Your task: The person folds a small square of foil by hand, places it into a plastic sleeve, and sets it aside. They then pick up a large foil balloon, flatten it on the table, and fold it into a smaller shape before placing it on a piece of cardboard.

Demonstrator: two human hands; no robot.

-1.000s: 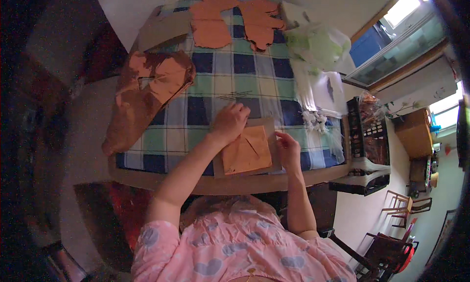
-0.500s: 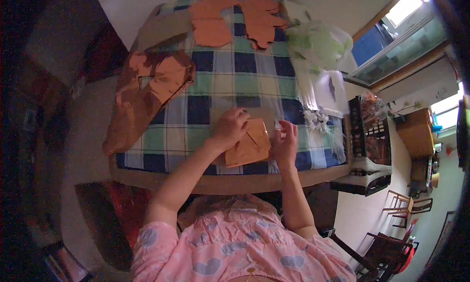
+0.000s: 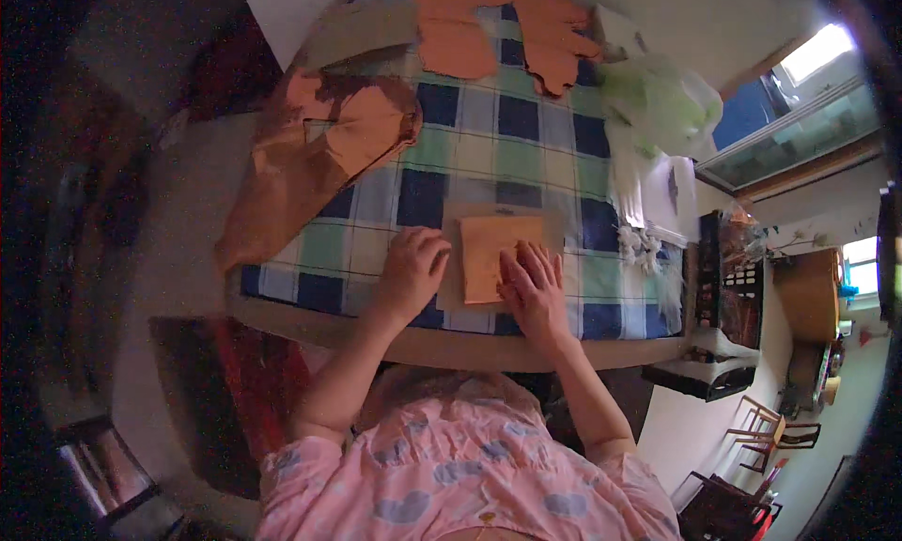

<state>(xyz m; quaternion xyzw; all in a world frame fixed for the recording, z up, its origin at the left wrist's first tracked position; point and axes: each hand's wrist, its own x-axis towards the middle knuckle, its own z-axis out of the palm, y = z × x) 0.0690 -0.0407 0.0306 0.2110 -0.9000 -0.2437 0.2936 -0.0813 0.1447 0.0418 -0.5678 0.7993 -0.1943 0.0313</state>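
An orange paper sheet (image 3: pixel 496 255) is being pressed flat at the frame's centre, on a beige board (image 3: pixel 554 224) over the checked tablecloth (image 3: pixel 451 156); the right hand (image 3: pixel 534 287) is being laid open on it (fingers spread), while the left hand (image 3: pixel 411 270) is being rested loosely curled beside its left edge, holding nothing

A blue, green and cream checked tablecloth (image 3: pixel 470 156) covers the table. Orange cut paper pieces (image 3: pixel 498 29) lie at its far edge, and a large crumpled orange-brown sheet (image 3: pixel 310 156) hangs over the left side. A pale green plastic bag (image 3: pixel 658 100) sits at the far right corner, and wooden chairs (image 3: pixel 770 428) stand on the floor beyond.
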